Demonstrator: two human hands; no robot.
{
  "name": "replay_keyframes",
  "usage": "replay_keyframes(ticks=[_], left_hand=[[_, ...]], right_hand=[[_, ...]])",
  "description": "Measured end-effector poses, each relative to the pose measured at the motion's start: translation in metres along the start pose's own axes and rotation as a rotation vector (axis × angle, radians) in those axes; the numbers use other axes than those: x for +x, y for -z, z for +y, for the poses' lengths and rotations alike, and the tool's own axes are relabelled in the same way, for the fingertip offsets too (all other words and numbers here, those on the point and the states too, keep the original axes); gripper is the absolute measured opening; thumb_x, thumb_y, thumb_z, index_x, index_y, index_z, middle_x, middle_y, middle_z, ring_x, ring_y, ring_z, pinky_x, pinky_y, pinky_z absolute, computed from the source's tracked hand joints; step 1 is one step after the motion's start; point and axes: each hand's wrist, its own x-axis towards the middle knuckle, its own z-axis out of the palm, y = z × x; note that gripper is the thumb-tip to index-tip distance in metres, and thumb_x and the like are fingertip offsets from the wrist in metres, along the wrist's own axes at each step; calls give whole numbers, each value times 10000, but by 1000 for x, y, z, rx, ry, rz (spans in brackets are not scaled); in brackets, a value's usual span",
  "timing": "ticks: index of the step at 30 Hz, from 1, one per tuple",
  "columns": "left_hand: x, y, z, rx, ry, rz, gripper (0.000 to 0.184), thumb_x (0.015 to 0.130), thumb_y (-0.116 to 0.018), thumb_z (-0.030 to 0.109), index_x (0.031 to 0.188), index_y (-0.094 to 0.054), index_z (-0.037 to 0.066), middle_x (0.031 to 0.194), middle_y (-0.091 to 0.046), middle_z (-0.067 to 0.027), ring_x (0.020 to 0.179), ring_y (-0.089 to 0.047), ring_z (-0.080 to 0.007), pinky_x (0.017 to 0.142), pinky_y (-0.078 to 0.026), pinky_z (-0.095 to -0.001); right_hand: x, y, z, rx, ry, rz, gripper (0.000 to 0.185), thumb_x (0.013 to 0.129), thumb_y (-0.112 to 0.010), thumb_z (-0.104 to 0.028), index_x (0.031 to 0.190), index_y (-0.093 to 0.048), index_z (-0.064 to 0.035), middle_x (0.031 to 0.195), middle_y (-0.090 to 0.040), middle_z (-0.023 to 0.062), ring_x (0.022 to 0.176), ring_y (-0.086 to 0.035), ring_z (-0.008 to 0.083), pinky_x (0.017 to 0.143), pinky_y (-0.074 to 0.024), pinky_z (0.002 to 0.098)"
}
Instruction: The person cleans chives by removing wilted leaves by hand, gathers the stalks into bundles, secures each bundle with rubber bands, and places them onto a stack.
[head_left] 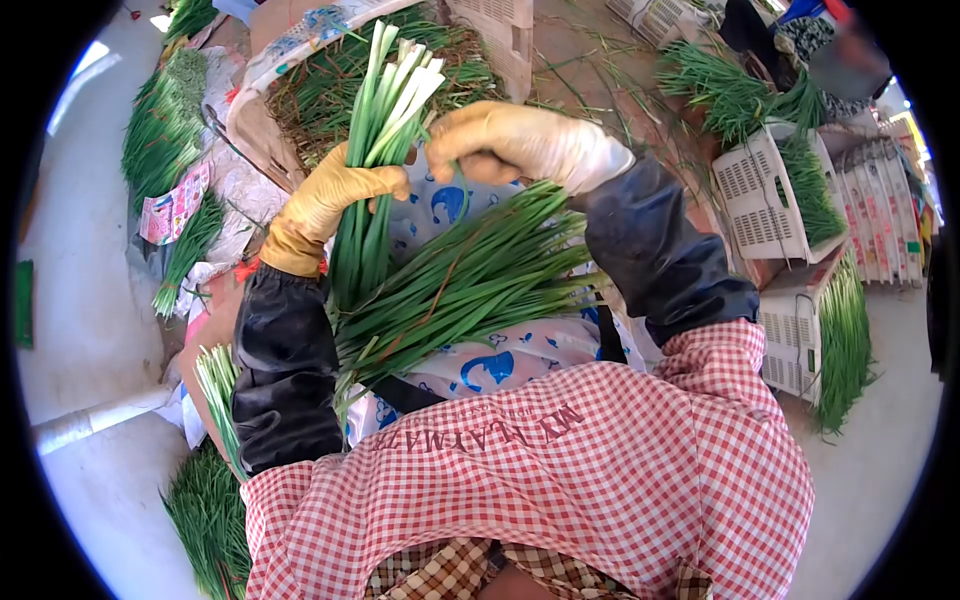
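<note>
My left hand [338,200], in a yellow rubber glove, is closed around a bunch of garlic chives [385,110]. The bunch stands nearly upright, pale stem ends up and green leaves down. Just right of the stems is my right hand [500,140], also gloved, with its fingers curled in. A thin green strand shows by its fingertips, but what they grip is unclear. Across my lap, on a white and blue patterned cloth [490,370], lies a loose pile of chives [460,280], leaves slanting up to the right.
Ahead sits a container [255,130] of chives and trimmings. More chives [165,130] lie on sacking at left, and another heap [210,510] is by my left elbow. Plastic crates [755,185] with chives stand at right. Another person [800,50] is at the upper right.
</note>
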Motion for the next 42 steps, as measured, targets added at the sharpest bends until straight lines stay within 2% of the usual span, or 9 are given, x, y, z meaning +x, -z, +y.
replay_keyframes(ticks=[4,5,8,10,12,17,23,33,42], left_hand=[[5,0,-9,-32,-30,-12,450,778,-745,298,1082,-615,-8,827,-591,-19,737,-547,-101,677,-417,-237],[6,1,-14,-33,-31,-20,450,778,-745,298,1082,-615,-8,827,-591,-19,737,-547,-101,677,-417,-237],[7,7,-28,-148,27,50,367,782,-718,262,1034,-608,19,853,-583,-23,714,-535,-118,671,-410,-256],[1,3,-26,-221,45,99,363,788,-709,261,1045,-597,31,856,-587,-27,729,-550,-131,669,-412,-263],[2,6,-23,-280,66,108,362,799,-693,248,1078,-565,55,853,-608,-49,786,-598,-171,671,-424,-280],[5,6,-20,-281,88,51,382,801,-694,272,1087,-567,51,880,-640,-78,833,-622,-185,687,-434,-278],[11,-9,-9,-146,24,37,369,812,-691,284,1080,-602,47,978,-690,-96,878,-629,-184,724,-451,-309],[25,-35,-18,-215,80,-3,358,814,-731,120,1133,-624,-2,974,-688,-92,848,-643,-146,776,-519,-285],[23,-18,-21,-366,78,20,276,809,-708,124,1046,-649,-5,853,-671,-79,673,-610,-143,612,-508,-276]], right_hand=[[-19,18,-9,412,175,157,203,912,-584,-205,954,-647,-17,558,-507,-29,361,-308,17,341,-251,200],[-16,38,-7,596,345,-229,203,900,-600,-190,991,-652,-16,675,-624,31,392,-435,38,339,-306,196],[-60,114,-9,903,583,31,227,911,-596,-144,1108,-615,-32,679,-609,6,671,-622,179,648,-541,331],[-72,165,18,246,500,721,242,894,-590,-274,1019,-627,-70,739,-602,12,648,-573,158,597,-492,313],[-70,249,77,-558,-176,961,382,874,-560,-426,1098,-627,-125,920,-670,28,765,-598,152,673,-491,325],[-77,84,91,-449,-254,262,236,886,-621,-181,1081,-664,-56,1010,-662,25,899,-591,120,791,-482,285],[-65,66,47,-801,146,584,139,879,-622,-182,917,-665,-56,832,-653,58,796,-604,121,724,-479,271],[-10,34,29,95,152,727,214,912,-628,-262,953,-617,-53,748,-652,35,571,-563,89,511,-427,227],[-6,15,33,-56,21,404,245,921,-591,-284,906,-661,-49,679,-628,16,493,-520,73,452,-390,212]])
